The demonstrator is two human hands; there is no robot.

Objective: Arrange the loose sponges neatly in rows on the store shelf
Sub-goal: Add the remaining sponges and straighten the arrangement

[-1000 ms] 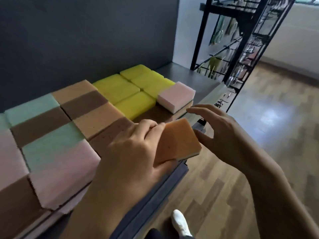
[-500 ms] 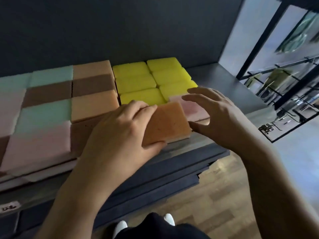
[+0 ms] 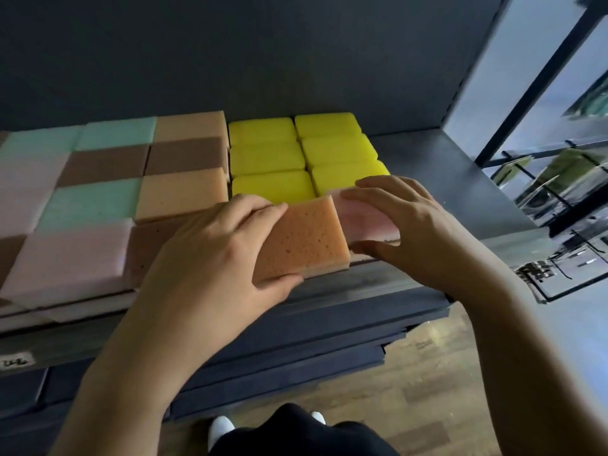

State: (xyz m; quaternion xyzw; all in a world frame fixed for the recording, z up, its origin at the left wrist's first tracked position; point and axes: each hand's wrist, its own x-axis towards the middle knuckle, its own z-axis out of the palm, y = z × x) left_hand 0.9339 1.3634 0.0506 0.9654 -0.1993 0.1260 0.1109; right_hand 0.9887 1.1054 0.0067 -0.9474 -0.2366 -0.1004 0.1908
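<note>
L grip [image 3: 210, 255] is clamped on the orange sponge [image 3: 306, 238]. Its fingers [image 3: 260, 209] curl over the far-left edge and the thumb presses the near edge. The sponge lies flat at the front of the shelf [image 3: 427, 153], pores up, sticking out to the rt of the L grip.

R grip [image 3: 414, 232] is clamped on the pink sponge [image 3: 365, 218], fingers arched over the top w/ tips at the far edge, thumb on the near edge. Orange & pink sit side by side btwn the two grips, long edges touching. Orange's near edge comes further toward me than pink's. I see a brownish strip under pink's near edge but can't tell what it is.

Just beyond both grips are the yellow sponges [image 3: 273, 187]: six, in 2 cols of 3, packed tight. The nearest pair meets the far edges of orange & pink.

Left of the L grip a brown sponge [image 3: 148, 238] lies flat, partly under that hand. Further left is the sponge grid [image 3: 95, 199], w/ tan, brown, green & pink pieces edge to edge.

Rt of & beyond the R grip is bare grey shelf. Well off to the rt stands a black rack [image 3: 526, 93], its contents too blurred to make out.

Below the grips I see dark shelf edges, wood floor [image 3: 444, 373] & a white shoe [image 3: 222, 426]. Far below-left of the L grip, a label [image 3: 18, 362] on the shelf front, which I can't read.
</note>
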